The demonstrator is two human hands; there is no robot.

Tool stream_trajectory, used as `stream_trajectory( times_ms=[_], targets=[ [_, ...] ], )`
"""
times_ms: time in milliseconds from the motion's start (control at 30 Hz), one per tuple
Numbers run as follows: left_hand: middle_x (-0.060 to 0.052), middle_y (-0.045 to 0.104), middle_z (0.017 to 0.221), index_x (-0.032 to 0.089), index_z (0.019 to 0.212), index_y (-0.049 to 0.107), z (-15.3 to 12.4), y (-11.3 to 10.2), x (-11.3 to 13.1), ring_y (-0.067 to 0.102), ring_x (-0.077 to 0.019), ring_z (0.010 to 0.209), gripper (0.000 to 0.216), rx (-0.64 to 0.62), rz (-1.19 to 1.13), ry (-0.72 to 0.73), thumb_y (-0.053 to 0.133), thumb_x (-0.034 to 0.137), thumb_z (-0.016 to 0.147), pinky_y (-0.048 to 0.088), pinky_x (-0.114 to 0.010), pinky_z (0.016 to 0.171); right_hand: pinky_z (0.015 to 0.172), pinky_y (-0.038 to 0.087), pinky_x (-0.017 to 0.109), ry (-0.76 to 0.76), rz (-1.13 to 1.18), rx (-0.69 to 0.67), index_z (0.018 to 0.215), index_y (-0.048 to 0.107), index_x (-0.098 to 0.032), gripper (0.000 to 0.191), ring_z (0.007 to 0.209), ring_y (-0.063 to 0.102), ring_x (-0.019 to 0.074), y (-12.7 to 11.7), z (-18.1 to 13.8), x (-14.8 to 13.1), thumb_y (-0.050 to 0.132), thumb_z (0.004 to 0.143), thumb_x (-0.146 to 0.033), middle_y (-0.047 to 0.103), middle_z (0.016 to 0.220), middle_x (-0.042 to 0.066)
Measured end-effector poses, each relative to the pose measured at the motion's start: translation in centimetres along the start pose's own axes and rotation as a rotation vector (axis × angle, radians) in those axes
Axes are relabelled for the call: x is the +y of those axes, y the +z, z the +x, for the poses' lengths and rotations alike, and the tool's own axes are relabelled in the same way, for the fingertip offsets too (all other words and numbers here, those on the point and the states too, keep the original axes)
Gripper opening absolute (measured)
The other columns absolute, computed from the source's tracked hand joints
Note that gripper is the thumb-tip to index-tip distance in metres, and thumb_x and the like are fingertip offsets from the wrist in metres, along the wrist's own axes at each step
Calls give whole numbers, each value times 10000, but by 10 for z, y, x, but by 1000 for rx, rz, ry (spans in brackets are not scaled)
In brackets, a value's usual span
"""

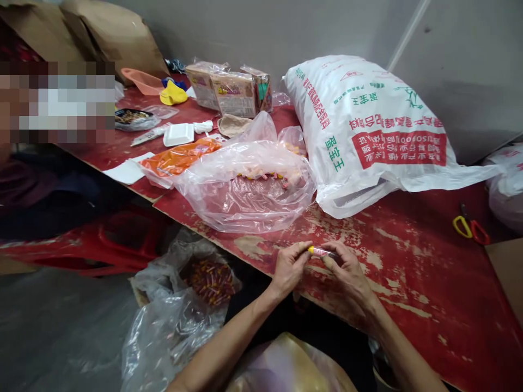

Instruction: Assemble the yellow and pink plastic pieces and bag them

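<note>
My left hand (289,267) and my right hand (346,275) meet over the near edge of the worn red table (429,283). Between their pinched fingertips lies a small tube (322,252) with a yellow end cap, held level; both hands grip it, one at each end. Just beyond them sits a crumpled clear plastic bag (245,185) with several small yellow and pink pieces inside. Below the table edge, at my left, an open clear bag (210,280) holds a heap of small red and yellow pieces.
A big white printed sack (368,125) lies on the table at the back right. Scissors (469,226) with yellow and red handles lie far right. Packaged boxes (231,92), an orange bag (180,158), a white tray (178,134) and another person at far left fill the back.
</note>
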State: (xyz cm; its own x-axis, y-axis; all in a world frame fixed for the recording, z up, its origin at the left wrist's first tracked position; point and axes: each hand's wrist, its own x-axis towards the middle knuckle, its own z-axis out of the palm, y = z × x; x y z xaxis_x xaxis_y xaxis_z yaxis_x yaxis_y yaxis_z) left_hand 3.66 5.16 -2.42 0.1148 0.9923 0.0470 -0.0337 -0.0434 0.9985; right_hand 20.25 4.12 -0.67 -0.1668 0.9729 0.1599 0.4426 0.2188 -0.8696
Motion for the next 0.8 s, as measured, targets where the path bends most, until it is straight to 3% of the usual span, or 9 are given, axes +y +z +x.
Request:
stream_trajectory(
  times_ms=[133, 300, 433, 500, 633, 800],
  targets=[
    [-54, 687, 1090, 173, 1156, 638, -23, 14, -2, 636, -188, 999, 356, 7, 54, -16, 471, 189, 842, 476, -317, 927, 794, 469, 361, -123, -211, 43, 1027, 585, -217, 197, 897, 569, 216, 15, -15, 1, 468, 887, -292, 610, 967, 83],
    [-51, 698, 1051, 154, 1140, 638, -34, 28, -12, 648, -178, 958, 370, -35, 80, -43, 425, 154, 838, 490, -291, 893, 800, 477, 389, -134, -302, 144, 1041, 574, -222, 212, 903, 578, 231, 18, -37, 9, 429, 905, -297, 614, 960, 97],
    [-72, 702, 1012, 150, 1125, 641, -32, 34, -16, 647, -207, 944, 391, -325, 249, 34, 442, 107, 791, 485, -325, 897, 739, 485, 329, 15, -353, -85, 980, 593, -211, 192, 838, 591, 204, -15, -45, 20, 457, 896, -317, 623, 901, 61],
    [-102, 693, 1024, 133, 1147, 626, -29, 32, -15, 637, -236, 965, 406, -380, 355, 68, 473, 112, 772, 476, -359, 911, 703, 471, 310, 31, -468, -191, 942, 589, -209, 176, 787, 584, 192, -34, -47, 26, 441, 896, -292, 609, 870, 53],
    [-116, 683, 1029, 119, 1100, 641, -22, 23, -16, 628, -231, 964, 359, -266, 367, 37, 474, 123, 782, 476, -361, 903, 558, 391, 274, 26, -768, -250, 826, 531, -199, 161, 601, 509, 159, -46, -50, 37, 382, 880, -223, 534, 782, 50],
    [-70, 694, 970, 153, 1041, 653, -16, 18, -27, 639, -190, 908, 298, -173, 205, -60, 449, 148, 824, 492, -320, 864, 508, 300, 255, 67, -832, -284, 847, 479, -211, 111, 532, 427, 118, -37, -49, 41, 372, 873, -202, 478, 813, 30]
  ],
)
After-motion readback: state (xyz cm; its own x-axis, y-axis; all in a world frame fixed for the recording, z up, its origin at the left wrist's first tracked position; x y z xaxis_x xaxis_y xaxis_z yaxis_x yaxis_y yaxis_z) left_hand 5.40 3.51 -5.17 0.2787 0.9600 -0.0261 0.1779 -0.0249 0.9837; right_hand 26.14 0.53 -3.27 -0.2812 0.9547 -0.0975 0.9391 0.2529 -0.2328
